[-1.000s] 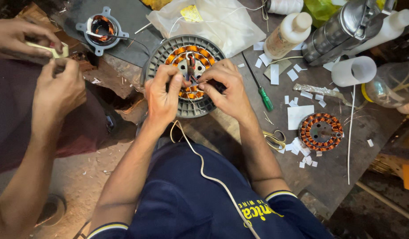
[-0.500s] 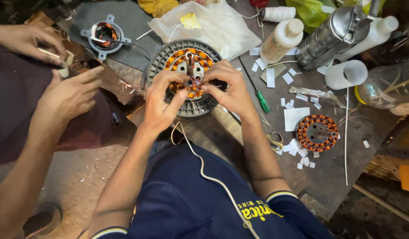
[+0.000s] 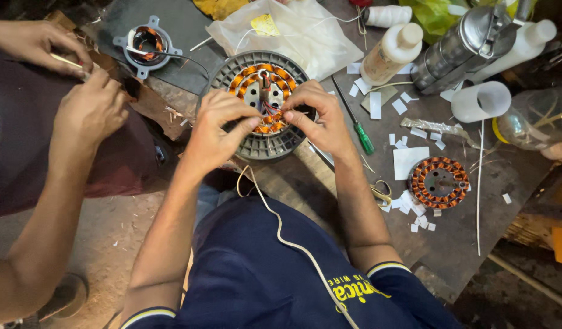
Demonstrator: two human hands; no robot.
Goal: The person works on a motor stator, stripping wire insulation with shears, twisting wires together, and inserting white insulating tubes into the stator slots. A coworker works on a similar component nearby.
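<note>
— So, what have we got closest to us?
— Our left hand (image 3: pixel 217 125) and right hand (image 3: pixel 317 119), fingertips pinched shut on the copper windings of the round fan stator (image 3: pixel 261 103), sitting on the workbench (image 3: pixel 470 244) straight ahead.
— And beyond?
— We see a green screwdriver (image 3: pixel 357 125) just right, a second wound stator (image 3: pixel 440 182) farther right, and a co-worker's hands (image 3: pixel 89 106) at left.

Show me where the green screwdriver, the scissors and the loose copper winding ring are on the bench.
green screwdriver (image 3: pixel 365 144), head view, on its green handle.
scissors (image 3: pixel 381 194), head view, on the handle loops beside the right forearm.
loose copper winding ring (image 3: pixel 422 183), head view, on the copper coils at its left side.
</note>
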